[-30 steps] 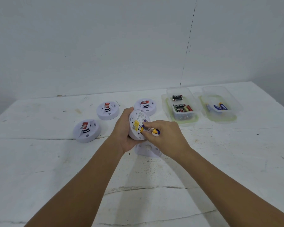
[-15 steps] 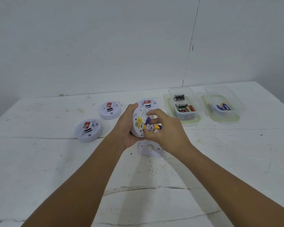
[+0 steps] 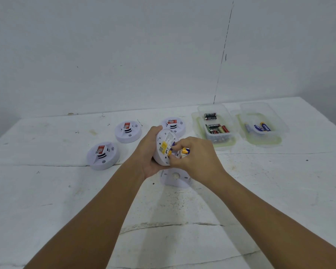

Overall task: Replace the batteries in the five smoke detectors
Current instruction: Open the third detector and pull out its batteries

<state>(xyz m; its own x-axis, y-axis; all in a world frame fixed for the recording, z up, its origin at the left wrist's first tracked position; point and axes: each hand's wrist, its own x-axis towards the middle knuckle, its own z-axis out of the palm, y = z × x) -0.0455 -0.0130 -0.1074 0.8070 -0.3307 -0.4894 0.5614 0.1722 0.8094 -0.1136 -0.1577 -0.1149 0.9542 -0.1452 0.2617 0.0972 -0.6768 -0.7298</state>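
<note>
A white, scuffed and cracked table (image 3: 260,200) is carrying three white smoke detectors (image 3: 103,155) (image 3: 127,131) (image 3: 174,124) lying toward its far left. A round white backplate (image 3: 176,179) is lying flat near the middle. Two clear plastic tubs, one holding dark batteries (image 3: 215,127) and one holding blue batteries (image 3: 260,127), are sitting side by side at the far right.

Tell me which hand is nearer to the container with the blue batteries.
Right. The right hand pinches a battery at the held detector, left of the container. The left hand grips the detector's far side, farther away.
</note>
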